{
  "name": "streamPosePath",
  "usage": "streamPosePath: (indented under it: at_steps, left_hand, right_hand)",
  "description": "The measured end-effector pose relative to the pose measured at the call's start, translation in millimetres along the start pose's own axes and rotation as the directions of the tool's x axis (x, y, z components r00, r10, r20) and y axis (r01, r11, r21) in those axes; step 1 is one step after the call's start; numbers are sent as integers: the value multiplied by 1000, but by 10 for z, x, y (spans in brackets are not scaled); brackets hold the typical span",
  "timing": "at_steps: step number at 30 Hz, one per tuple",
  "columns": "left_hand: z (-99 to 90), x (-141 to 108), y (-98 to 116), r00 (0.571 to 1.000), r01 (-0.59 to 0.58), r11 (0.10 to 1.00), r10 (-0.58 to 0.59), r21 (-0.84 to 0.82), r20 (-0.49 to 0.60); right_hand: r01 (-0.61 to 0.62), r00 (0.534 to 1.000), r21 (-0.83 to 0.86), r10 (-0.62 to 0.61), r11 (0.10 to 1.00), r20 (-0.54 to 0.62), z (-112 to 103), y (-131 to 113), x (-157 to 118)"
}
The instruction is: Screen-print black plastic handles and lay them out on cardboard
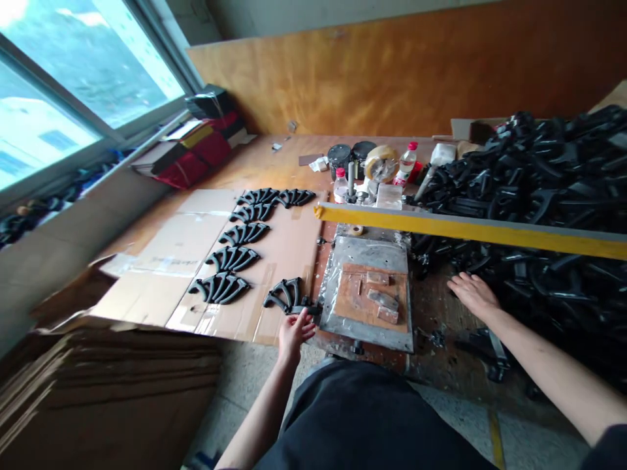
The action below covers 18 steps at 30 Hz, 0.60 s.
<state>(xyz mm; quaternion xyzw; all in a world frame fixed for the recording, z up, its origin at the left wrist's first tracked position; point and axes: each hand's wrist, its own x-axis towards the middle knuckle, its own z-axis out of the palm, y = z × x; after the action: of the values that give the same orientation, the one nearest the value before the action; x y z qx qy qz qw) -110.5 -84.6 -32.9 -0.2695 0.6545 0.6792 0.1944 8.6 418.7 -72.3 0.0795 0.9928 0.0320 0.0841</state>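
My left hand (295, 331) is at the front edge of the cardboard sheet, thumb and fingers closed on one end of a black curved part (307, 309). That part lies next to a small fan of similar black parts (281, 294). Several more fanned groups of black parts (221, 288) lie in a column on the cardboard (279, 254). On the right, my right hand (473, 292) is stretched out flat, palm down, over the bench at the near-left edge of a large heap of black parts (539, 274). Nothing shows in its fingers.
A metal plate (362, 251) with a wooden board and small blocks (383, 299) lies between my hands. A yellow-and-grey bar (441, 227) crosses above the heap. Bottles (406, 163), a tape roll (382, 163) and black tubs (339, 158) stand behind. Stacked cardboard (112, 391) is at lower left.
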Motion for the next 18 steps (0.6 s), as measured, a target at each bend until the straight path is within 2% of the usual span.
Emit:
streamPosePath:
  at_steps: [3, 5, 7, 9, 12, 14, 16, 18]
  left_hand:
    - [31, 13, -28, 997, -10, 998, 6, -55, -73]
    - [39, -10, -39, 995, -29, 996, 22, -79, -98]
    - [22, -47, -36, 992, -74, 994, 65, -83, -104]
    - [-51, -72, -15, 982, -160, 985, 152, -59, -114]
    - [-306, -20, 26, 946, -272, 962, 271, 20, -176]
    - [-542, 89, 35, 916, -276, 955, 295, 105, -273]
    - [-762, 236, 24, 881, -197, 941, 293, 275, -372]
    - [-903, 388, 7, 857, -60, 863, 303, 502, -418]
  right_hand:
    - [-29, 998, 61, 32, 998, -46, 6, 31, 41]
    - [-47, 986, 130, 66, 990, -153, -87, -79, 83]
    - [-17, 960, 231, 80, 973, -267, -240, -316, 135]
    - [73, 941, 343, 50, 936, -336, -423, -665, 177]
    - [283, 913, 429, -104, 858, -394, -664, -1278, 202]
    - [395, 880, 398, -217, 828, -422, -760, -1637, 207]
    - [421, 864, 325, -265, 847, -428, -802, -1891, 221]
    - [386, 865, 246, -256, 889, -432, -818, -2031, 247]
